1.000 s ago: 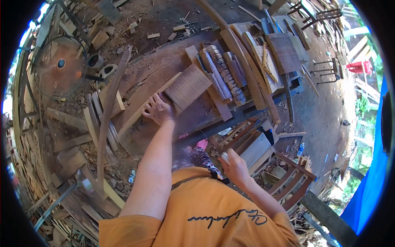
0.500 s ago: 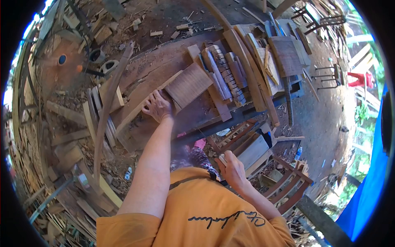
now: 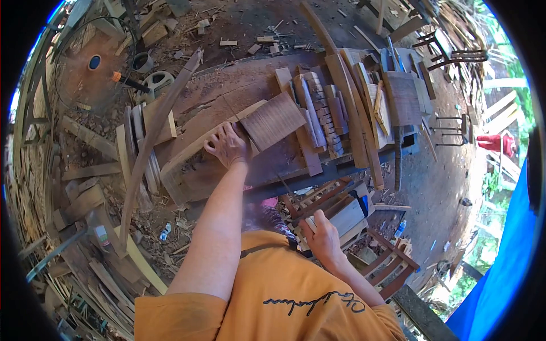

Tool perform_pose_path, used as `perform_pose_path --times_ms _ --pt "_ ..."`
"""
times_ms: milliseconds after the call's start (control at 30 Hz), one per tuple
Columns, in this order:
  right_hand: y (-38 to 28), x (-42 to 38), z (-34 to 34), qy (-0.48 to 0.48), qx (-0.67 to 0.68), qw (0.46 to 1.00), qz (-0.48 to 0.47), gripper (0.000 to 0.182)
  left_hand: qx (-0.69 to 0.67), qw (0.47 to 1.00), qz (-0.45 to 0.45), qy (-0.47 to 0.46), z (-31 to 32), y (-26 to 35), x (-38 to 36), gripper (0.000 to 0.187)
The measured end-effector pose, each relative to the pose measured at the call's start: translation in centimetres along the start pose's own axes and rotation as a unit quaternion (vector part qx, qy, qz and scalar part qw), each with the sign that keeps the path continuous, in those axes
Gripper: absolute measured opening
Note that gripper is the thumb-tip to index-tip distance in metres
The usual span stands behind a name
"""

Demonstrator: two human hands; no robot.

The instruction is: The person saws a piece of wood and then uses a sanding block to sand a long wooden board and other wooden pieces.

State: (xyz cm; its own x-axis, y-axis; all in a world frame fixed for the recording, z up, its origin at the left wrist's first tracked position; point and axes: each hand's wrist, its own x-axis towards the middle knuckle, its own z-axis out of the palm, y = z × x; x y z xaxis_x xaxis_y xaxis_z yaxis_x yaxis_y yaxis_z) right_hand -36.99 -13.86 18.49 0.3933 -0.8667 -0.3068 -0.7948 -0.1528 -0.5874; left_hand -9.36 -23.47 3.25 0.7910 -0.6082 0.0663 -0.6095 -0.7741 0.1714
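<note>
My left hand (image 3: 227,146) lies on a long pale-edged board (image 3: 196,149), its fingers apart and bent over the surface. Just right of it, a rectangular brown wood piece (image 3: 273,122) rests across the board. My right hand (image 3: 323,236), lower and to the right, is wrapped round a light-coloured handle (image 3: 310,223). A thin dark strip (image 3: 283,183) lines up with this handle and points toward the board beside my left hand; it looks like a narrow blade seen edge-on, partly blurred.
Stacked wood pieces (image 3: 321,111) and long curved beams (image 3: 352,108) lie to the right. A curved plank (image 3: 149,142) stands at the left. Slatted wooden furniture (image 3: 392,261) is at the lower right, near a bottle (image 3: 401,228). A person in red (image 3: 500,143) is far right.
The view has shifted, so the wood and my left hand appear slightly further right. The thin strip shows more clearly. My left hand stays on the board; my right hand keeps its grip.
</note>
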Motion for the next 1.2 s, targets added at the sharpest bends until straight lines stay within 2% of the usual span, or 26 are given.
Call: perform_pose_path --times_ms 100,167,200,267,367,433,533,600,667,767,833,900,1000,1133,1200 --pt "-1.6 6.5 3.3 0.019 0.017 0.999 -0.036 0.024 0.006 1.000 0.009 -0.009 0.8 -0.2 -0.1 0.030" --pt "-2.8 12.1 7.1 0.086 0.066 0.988 -0.109 0.023 0.028 0.999 0.022 0.025 2.0 -0.9 0.0 0.030" --pt "-3.2 11.9 6.9 0.092 0.074 0.987 -0.108 0.023 0.032 0.999 0.029 0.031 1.3 -0.7 0.1 0.030" --pt "-4.0 10.9 5.8 0.057 0.046 0.995 -0.074 0.022 -0.004 1.000 -0.013 -0.020 0.1 0.2 0.1 0.031" --pt "-1.0 3.1 1.2 0.042 0.065 0.997 -0.027 0.023 0.000 1.000 -0.006 -0.023 -0.5 0.4 -0.1 0.032" --pt "0.1 -0.3 -0.5 -0.015 0.019 1.000 0.020 0.022 -0.001 1.000 -0.008 -0.019 -0.2 0.3 -0.4 0.032" --pt "-0.5 3.2 1.2 0.019 0.034 0.999 -0.019 0.028 0.006 1.000 0.004 0.007 0.5 -0.2 0.0 0.031" --pt "-1.4 8.6 4.7 0.033 0.037 0.998 -0.046 0.026 0.010 1.000 0.013 0.018 1.1 -0.4 -0.2 0.031" --pt "-2.9 12.2 7.2 0.010 0.034 0.998 -0.044 0.026 0.031 0.999 0.004 -0.007 1.3 -0.6 0.1 0.030" --pt "-2.7 8.7 4.7 0.025 0.032 0.998 -0.056 0.026 0.009 1.000 -0.013 -0.014 -0.2 0.4 0.0 0.030" --pt "-0.9 3.2 1.7 0.043 0.035 0.997 -0.048 0.026 -0.005 1.000 -0.010 -0.013 -0.4 0.8 0.0 0.030" --pt "0.0 -0.6 -0.7 -0.014 0.021 1.000 0.009 0.028 -0.009 1.000 -0.022 -0.011 -0.3 0.3 -0.2 0.029" --pt "-0.6 2.1 0.3 -0.007 0.025 1.000 0.007 0.030 0.013 1.000 -0.001 -0.004 -0.1 0.2 0.1 0.029" --pt "-2.0 11.4 7.0 0.040 0.048 0.996 -0.070 0.026 0.025 1.000 0.000 0.013 1.5 -0.5 0.1 0.028" --pt "-2.8 10.3 6.0 0.052 0.044 0.995 -0.067 0.025 0.034 0.999 0.013 0.013 1.4 -0.5 0.4 0.028"
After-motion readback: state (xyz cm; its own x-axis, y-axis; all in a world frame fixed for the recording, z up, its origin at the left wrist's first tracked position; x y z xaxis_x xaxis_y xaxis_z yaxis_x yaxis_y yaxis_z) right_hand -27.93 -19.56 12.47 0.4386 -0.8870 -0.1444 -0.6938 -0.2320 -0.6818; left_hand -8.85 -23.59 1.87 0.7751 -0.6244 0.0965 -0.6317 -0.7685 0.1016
